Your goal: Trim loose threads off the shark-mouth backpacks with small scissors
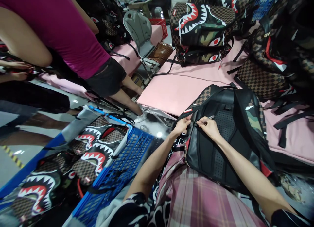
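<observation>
A black backpack (225, 142) with checkered and camouflage side panels leans across my lap against the table edge, its padded mesh back facing up. My left hand (183, 125) is closed, pinching the backpack near its left edge, beside a shoulder strap. Just to the right, my right hand (208, 126) is closed round a slim, pen-like tool (211, 117) whose end sticks out above the fingers. Its fingertips are close to the black seam by the left hand. The tool's working tip is too small to make out.
A pink-topped table (176, 89) stands ahead, with shark-mouth backpacks (201, 27) stacked at the back and more bags (262, 76) on the right. At my left is a blue crate (139, 138) of similar bags. A person (80, 34) stands beyond it, near a grey chair (138, 31).
</observation>
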The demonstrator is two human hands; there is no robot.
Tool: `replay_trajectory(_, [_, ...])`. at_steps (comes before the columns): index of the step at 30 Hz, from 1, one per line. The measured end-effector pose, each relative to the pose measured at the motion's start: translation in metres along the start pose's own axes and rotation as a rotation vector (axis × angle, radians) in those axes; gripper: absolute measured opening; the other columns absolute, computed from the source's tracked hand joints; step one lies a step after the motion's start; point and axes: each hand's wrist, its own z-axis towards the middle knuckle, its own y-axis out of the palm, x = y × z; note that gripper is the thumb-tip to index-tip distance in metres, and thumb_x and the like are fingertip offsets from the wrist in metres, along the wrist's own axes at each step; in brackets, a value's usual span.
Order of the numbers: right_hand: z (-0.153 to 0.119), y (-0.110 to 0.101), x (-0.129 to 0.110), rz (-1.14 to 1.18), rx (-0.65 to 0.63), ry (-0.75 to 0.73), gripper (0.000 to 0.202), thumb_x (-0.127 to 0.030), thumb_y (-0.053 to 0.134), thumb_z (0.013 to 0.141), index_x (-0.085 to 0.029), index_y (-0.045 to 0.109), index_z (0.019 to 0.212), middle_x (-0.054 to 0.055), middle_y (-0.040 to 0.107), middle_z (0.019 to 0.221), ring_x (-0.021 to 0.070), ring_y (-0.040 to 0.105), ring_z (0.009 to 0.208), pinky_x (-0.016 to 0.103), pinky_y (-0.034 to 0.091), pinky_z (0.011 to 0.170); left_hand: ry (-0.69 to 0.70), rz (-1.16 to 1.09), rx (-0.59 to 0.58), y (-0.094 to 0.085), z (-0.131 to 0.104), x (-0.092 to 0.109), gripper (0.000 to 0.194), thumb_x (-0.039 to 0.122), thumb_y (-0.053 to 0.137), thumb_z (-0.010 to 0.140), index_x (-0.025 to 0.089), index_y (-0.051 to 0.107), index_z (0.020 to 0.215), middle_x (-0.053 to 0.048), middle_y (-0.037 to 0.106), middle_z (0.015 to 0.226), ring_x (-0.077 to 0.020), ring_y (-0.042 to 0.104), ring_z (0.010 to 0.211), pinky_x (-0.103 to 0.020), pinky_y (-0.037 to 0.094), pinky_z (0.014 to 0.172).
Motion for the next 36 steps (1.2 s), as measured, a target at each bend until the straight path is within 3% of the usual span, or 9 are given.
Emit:
replay_trajectory(3, [0.000, 0.005, 0.000, -0.099, 0.019, -0.006, 0.018, -0.037, 0.058, 0.077, -0.020, 0.061, 0.072, 0.003, 0.067, 0.068, 0.0192, 0.064, 0.067, 0.027, 0.044, 0.062, 0.023, 0.046, 0.036, 0.001, 0.001, -0.001, 0.016, 0.027, 0.052, 0.080, 0.015, 0.058, 0.089, 0.000, 0.057, 0.072, -0.0112, 0.055, 0.067, -0.020, 0.044, 0.060])
replay_trajectory(10, [-0.001, 0.005, -0.003, -0.251, 0.019, -0.043, 0.015, -0.034, 0.056, 0.078, -0.021, 0.062, 0.074, 0.002, 0.068, 0.071, 0.0198, 0.065, 0.068, 0.026, 0.044, 0.061, 0.024, 0.093, 0.087, 0.004, 0.001, 0.001, 0.016, 0.026, 0.055, 0.079, 0.015, 0.061, 0.090, -0.003, 0.062, 0.077, -0.0131, 0.058, 0.072, -0.021, 0.046, 0.065])
replay_trajectory(17, [0.001, 0.011, -0.010, -0.365, -0.032, -0.176, 0.018, -0.031, 0.051, 0.081, -0.018, 0.061, 0.075, 0.008, 0.068, 0.075, 0.0218, 0.065, 0.073, 0.027, 0.043, 0.064, 0.010, 0.090, 0.109, 0.006, -0.001, 0.001, 0.020, 0.029, 0.055, 0.081, 0.014, 0.062, 0.092, -0.003, 0.064, 0.077, -0.0139, 0.059, 0.072, -0.023, 0.046, 0.066])
replay_trajectory(24, [0.000, 0.014, -0.007, -0.394, -0.081, -0.244, 0.016, -0.029, 0.050, 0.082, -0.018, 0.060, 0.077, 0.004, 0.068, 0.072, 0.0190, 0.064, 0.068, 0.025, 0.042, 0.063, 0.016, 0.081, 0.111, 0.006, -0.001, 0.000, 0.020, 0.028, 0.055, 0.081, 0.015, 0.063, 0.093, -0.004, 0.065, 0.080, -0.0150, 0.060, 0.076, -0.023, 0.047, 0.069])
replay_trajectory(36, [-0.002, 0.015, -0.004, -0.444, -0.102, -0.341, 0.021, -0.028, 0.048, 0.083, -0.016, 0.063, 0.073, 0.008, 0.067, 0.068, 0.0202, 0.064, 0.064, 0.025, 0.041, 0.059, 0.012, 0.081, 0.112, 0.005, 0.000, 0.000, 0.020, 0.028, 0.055, 0.080, 0.015, 0.063, 0.092, -0.004, 0.066, 0.081, -0.0165, 0.061, 0.079, -0.024, 0.047, 0.072])
